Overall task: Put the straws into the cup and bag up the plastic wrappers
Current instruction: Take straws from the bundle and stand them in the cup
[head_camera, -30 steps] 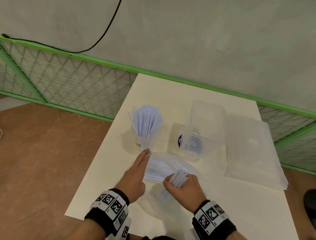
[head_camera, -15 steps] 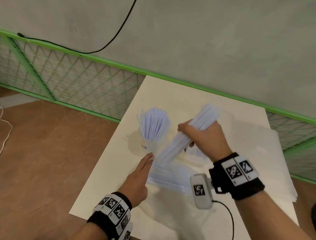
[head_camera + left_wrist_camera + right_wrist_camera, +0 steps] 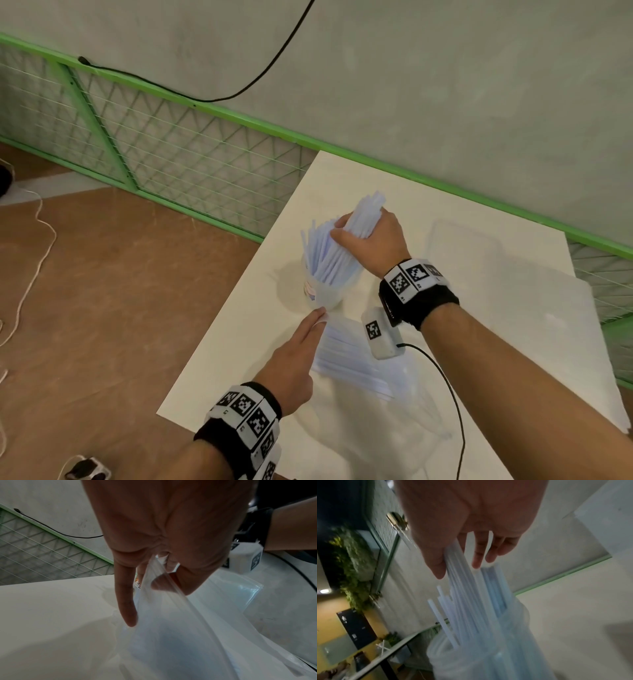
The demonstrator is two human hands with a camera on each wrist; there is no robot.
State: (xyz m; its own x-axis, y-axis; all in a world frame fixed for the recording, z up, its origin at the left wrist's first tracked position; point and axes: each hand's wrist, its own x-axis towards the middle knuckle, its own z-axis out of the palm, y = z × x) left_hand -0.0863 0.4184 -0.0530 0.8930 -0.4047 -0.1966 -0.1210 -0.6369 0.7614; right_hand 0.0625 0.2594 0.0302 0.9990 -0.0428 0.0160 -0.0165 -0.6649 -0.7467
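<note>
A translucent cup (image 3: pixel 322 291) packed with pale blue straws (image 3: pixel 317 253) stands near the white table's left edge. My right hand (image 3: pixel 342 229) grips a bundle of straws (image 3: pixel 364 216), tilted, with its lower ends among those in the cup. In the right wrist view my right hand (image 3: pixel 458 566) clasps that bundle (image 3: pixel 464 577) above the cup (image 3: pixel 471 660). My left hand (image 3: pixel 317 317) pinches the open edge of a clear plastic wrapper (image 3: pixel 359 363) that lies on the table with several straws in it. The left wrist view shows my left hand (image 3: pixel 154 582) holding the wrapper (image 3: pixel 171 635) between thumb and fingers.
A clear plastic container (image 3: pixel 462 246) stands behind my right wrist. A stack of clear plastic bags (image 3: pixel 555 335) lies along the table's right side. The table's left edge (image 3: pixel 222 329) drops to a brown floor. A green mesh fence (image 3: pixel 171 154) runs behind.
My right hand pulled the straw bundle out of the wrapper, swung it up and left, and now has its lower ends in the cup. My left hand kept holding the wrapper's edge.
</note>
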